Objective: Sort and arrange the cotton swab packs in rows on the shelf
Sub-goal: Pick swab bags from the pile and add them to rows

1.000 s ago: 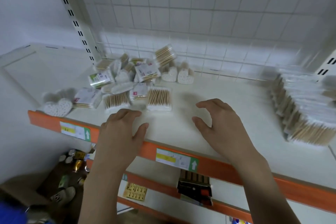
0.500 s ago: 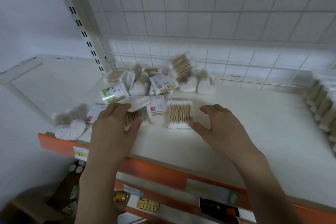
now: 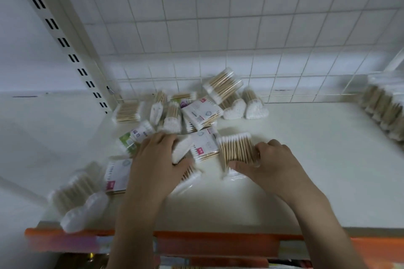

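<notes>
White shelf [image 3: 306, 170], right hand [image 3: 273, 166] grip grasping clear wooden-stick swab pack [image 3: 237, 150], left hand [image 3: 157, 159] grip grasping white-tipped pack [image 3: 181, 152].

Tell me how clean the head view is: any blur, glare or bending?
Head view: motion-smeared at the shelf's orange front edge and the heart-shaped pack lower left; hands fairly sharp; wide-angle bends the slotted upright; light dim, even, without glare.

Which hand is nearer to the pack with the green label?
Left. The left hand lies just right of the green-label pack, almost touching it. The right hand is far to its right, gripping a clear pack of wooden swabs.
</notes>
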Tool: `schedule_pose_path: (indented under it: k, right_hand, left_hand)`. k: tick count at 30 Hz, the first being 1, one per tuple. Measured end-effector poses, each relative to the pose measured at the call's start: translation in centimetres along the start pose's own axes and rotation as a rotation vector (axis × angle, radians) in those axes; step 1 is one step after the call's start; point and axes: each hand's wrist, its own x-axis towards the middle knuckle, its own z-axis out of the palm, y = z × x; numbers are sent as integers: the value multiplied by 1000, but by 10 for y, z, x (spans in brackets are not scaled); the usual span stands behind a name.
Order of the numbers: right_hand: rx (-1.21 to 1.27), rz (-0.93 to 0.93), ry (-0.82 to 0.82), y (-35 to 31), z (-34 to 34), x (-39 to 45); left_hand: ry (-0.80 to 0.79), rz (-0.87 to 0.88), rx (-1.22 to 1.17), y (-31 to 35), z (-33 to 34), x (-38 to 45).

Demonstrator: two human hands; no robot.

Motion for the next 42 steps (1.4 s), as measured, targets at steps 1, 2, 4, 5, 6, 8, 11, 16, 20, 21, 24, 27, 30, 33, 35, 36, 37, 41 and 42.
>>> schedule_pose_path:
  k: [1, 2, 4, 5, 6, 8, 11, 16, 20, 21, 24, 27, 30, 33, 35, 36, 37, 41, 42]
  right_hand:
    - [18, 6, 8, -1, 1, -1]
    - [47, 9, 17, -2, 1, -1]
    - [149, 7, 35, -4, 2, -4]
    - [210, 1, 38, -5, 1, -6]
    - [266, -6, 38, -5, 0, -7]
    - [346, -17, 36, -4, -4, -11]
    - [404, -36, 54, 2, -12, -15]
    - [520, -44, 99, 28, -29, -28]
    - [600, 6, 240, 63, -49, -40]
    - [601, 9, 282, 75, -55, -44]
    - [610, 8, 380, 111, -75, -56]
    - [639, -4, 445, 152, -98, -68]
    - [664, -30, 475, 192, -120, -79]
    - [600, -78, 441, 229, -140, -89]
    - [550, -132, 411, 246, -148, -93]
    - [515, -155, 404, 254, -152, -95]
    - [462, -177, 403, 260, -155, -96]
    - [239, -244, 388, 281, -166, -94]
    - [218, -258, 374, 284, -168, -93]
  left_hand:
    - [3, 14, 0, 0, 0, 2]
    - [3, 24, -1, 0, -1, 3]
    - [-2, 33, -14, 2, -5, 5]
    - [-4, 32, -26, 3, -8, 5]
    - [-4, 33, -39, 5, -11, 6]
    - [16, 39, -56, 9, -17, 6]
    - [71, 57, -117, 18, -23, 6]
    - [114, 79, -127, 45, -20, 5]
    - [119, 140, -177, 81, -6, 0]
    - [124, 156, -191, 93, 0, -1]
    - [134, 173, -214, 134, 18, -7]
    - [133, 179, -250, 181, 36, -16]
    - [129, 201, -301, 226, 51, -27]
    - [121, 227, -293, 264, 64, -41]
    - [103, 222, -278, 280, 69, -49]
    - [96, 218, -272, 288, 72, -53]
    - [88, 218, -264, 294, 74, -56]
    - [71, 235, -229, 309, 76, -58]
    - [70, 242, -222, 310, 76, -57]
